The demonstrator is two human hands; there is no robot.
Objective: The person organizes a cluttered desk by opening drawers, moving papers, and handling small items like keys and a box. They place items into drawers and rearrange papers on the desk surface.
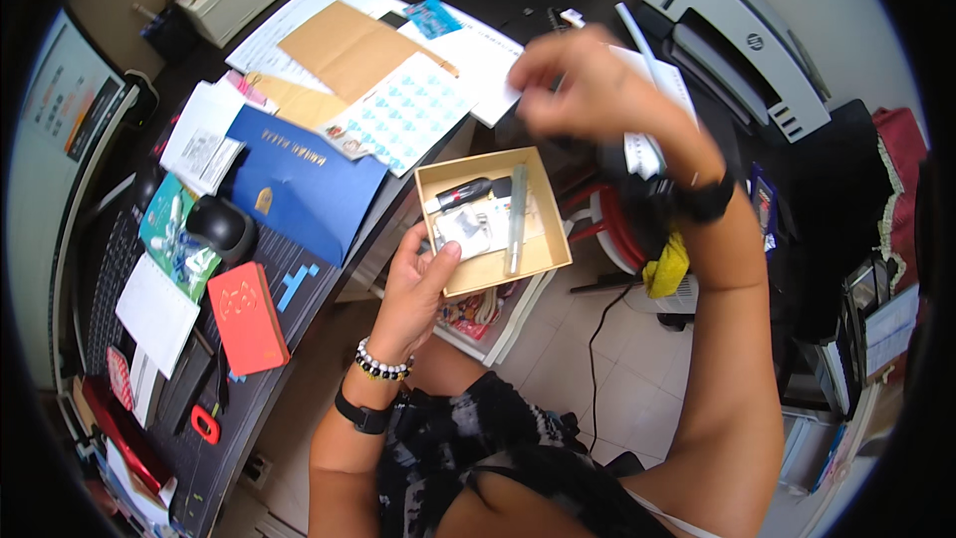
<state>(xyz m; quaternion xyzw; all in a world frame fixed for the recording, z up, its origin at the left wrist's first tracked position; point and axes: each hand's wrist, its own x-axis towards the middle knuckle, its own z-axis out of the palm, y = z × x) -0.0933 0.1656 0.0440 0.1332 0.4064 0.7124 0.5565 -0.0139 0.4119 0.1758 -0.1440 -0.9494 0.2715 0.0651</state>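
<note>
My left hand [422,276] holds a small open cardboard box [553,239] by its near left corner, the thumb over the rim. Inside the box lie a black stick-shaped item like a USB drive [464,194], a white squarish item [461,230] and a clear slim tube [515,220]. My right hand [571,82], blurred, is raised above and beyond the box, near the desk's edge; its fingers are curled, and whether they hold anything cannot be told. Below the box, an open drawer [508,332] shows mixed small items.
On the desk lie a blue folder [299,179], a sticker sheet [411,108], a brown envelope [351,48], a black mouse [222,228] and a red notebook [246,317]. An HP printer [736,37] stands back right. A red and white stool [612,228] and a black cable [594,359] are below.
</note>
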